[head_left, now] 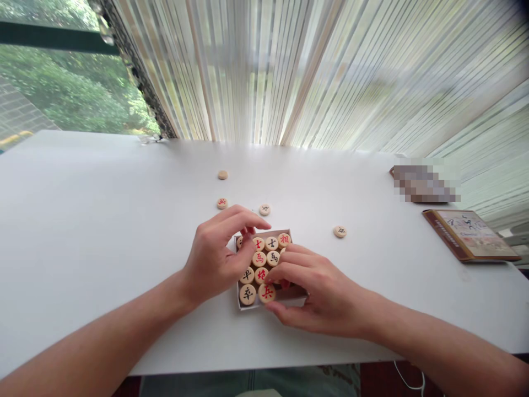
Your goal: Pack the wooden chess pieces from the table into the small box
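A shallow white box (239,299) on the table holds rows of round wooden xiangqi pieces with red and black characters. At its near side, my right hand (316,284) has its thumb and index finger around a red-marked xiangqi piece (266,293); its other fingers bend over the box's right part and hide some pieces. Above the box's left side is my left hand (221,251), index finger stretched out and thumb apart from it, with nothing visible in it. A black-marked piece (247,294) sits in the near left corner of the box.
Loose pieces lie beyond the box: a blank-looking one (223,175), a red-marked one (222,203) and two black-marked ones (265,209). On the right of the white table (103,220) are a brown picture-covered box (475,234) and a blurred-out object (425,183). String curtains (256,71) hang behind.
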`<state>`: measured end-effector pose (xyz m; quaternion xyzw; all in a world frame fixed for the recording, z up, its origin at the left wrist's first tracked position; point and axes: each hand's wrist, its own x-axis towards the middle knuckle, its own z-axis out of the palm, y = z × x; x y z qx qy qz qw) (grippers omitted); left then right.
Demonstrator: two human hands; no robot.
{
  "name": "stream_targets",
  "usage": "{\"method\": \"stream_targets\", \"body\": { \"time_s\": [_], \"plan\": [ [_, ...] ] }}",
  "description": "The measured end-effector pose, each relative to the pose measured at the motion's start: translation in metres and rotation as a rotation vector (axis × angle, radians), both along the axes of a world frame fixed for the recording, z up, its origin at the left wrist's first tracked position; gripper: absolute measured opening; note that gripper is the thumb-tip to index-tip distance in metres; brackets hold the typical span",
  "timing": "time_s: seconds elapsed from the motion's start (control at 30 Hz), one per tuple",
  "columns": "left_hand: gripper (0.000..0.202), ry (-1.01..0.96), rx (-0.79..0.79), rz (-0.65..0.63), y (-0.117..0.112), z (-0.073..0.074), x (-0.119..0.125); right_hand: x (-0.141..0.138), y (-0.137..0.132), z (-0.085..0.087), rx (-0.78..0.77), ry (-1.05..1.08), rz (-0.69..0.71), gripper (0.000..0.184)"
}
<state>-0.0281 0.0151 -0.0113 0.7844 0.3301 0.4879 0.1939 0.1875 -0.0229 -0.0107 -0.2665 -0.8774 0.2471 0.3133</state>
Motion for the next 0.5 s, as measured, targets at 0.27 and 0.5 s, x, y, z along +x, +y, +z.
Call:
{"method": "stream_targets", "body": {
  "time_s": [0.27,0.5],
  "plan": [
    [0.034,0.017,0.021,-0.003,-0.003,0.0022,0.0004,0.0016,0.0003,-0.0007,-0.01,-0.052,0.024,0.01],
    [0.034,0.024,0.017,-0.003,-0.0028,0.0007,0.0002,0.0025,-0.0005,0.0018,0.017,-0.046,0.037,0.009]
  ]
}}
